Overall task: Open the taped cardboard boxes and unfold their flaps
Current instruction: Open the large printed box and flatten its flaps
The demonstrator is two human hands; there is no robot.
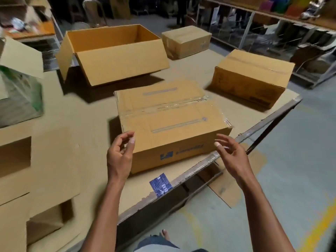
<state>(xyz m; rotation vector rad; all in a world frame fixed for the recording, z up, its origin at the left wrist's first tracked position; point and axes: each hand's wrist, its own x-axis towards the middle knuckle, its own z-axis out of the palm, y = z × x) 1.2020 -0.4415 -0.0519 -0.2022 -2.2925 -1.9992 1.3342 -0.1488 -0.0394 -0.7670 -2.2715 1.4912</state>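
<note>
Grey concrete floor, metal shelving, dim light

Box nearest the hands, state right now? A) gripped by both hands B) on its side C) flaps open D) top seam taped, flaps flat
D: the nearest box has clear tape along its closed top seam, flaps flat; left hand and right hand hover at its near corners, holding nothing.

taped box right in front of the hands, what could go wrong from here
1. The taped box sits close to the table edge; pulling its flaps toward the body could drag it off.
2. Clear tape along the seam looks partly peeled and crinkled, so it may tear in strips rather than lift cleanly.
3. Both the left hand and right hand are bare; cardboard edges might cut.
</note>
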